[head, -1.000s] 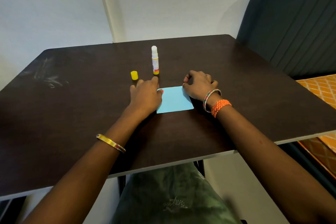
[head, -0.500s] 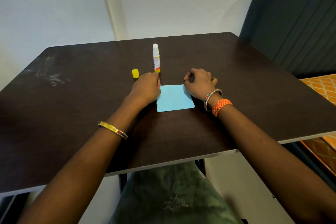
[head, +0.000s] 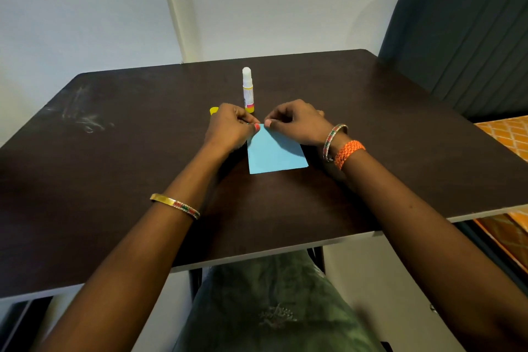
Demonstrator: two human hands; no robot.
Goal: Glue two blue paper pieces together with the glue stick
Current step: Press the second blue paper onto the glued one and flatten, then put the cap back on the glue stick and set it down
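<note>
— What's the setting?

— A dark brown bench (head: 114, 180) against a pale wall (head: 85, 8), with a dark green padded chair back (head: 463, 31) at the far right, partly cut off by the picture's edge. Faint whitish scuffs mark the bench at far left.

— Where is the blue paper?

— The blue paper (head: 275, 153) lies near the middle of the bench. I see one blue shape; whether it is one sheet or two stacked I cannot tell. Its far corner is covered by fingertips.

— And the hands?

— The left hand (head: 230, 128) and right hand (head: 297, 123) meet at that far corner, fingers curled, each pinching the paper's edge between thumb and fingertips. The exact contact is small and hard to make out.

— The glue stick?

— The glue stick (head: 248, 90) stands upright, uncapped, just beyond the hands. Its yellow cap (head: 213, 110) sits to its left, mostly hidden behind the left hand.

— Anything else?

— Bangles on both wrists, an orange band (head: 348, 153) on the right. Green clothing (head: 274, 308) shows below the bench edge.
</note>
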